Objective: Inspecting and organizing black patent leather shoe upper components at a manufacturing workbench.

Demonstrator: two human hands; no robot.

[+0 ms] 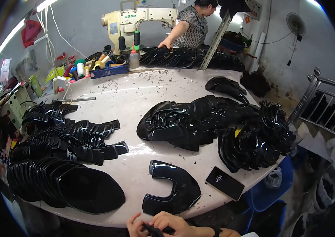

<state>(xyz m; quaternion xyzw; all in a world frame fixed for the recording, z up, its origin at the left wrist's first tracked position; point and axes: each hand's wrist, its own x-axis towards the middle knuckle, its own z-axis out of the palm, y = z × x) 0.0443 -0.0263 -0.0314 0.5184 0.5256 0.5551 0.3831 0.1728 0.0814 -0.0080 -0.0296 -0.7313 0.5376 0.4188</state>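
At the table's front edge, my right hand (172, 222) is closed on a small dark piece (154, 230) that looks like black shoe leather. My left hand (134, 226) has its fingers bent around the same piece from the other side; the lower frame edge cuts off much of both. Just beyond them a glossy black U-shaped shoe upper piece (183, 189) lies flat. Left of it spreads a fanned stack of black pointed pieces (90, 189). Farther left are rows of curved black pieces (56, 136).
Heaped black uppers (199, 118) fill the right of the white table (114, 89), near a phone (225, 183). A blue bin (272, 193) stands below. At the back are a sewing machine (136, 19), thread tray (110, 71), bottle (134, 59) and another person (193, 25) touching black pieces.
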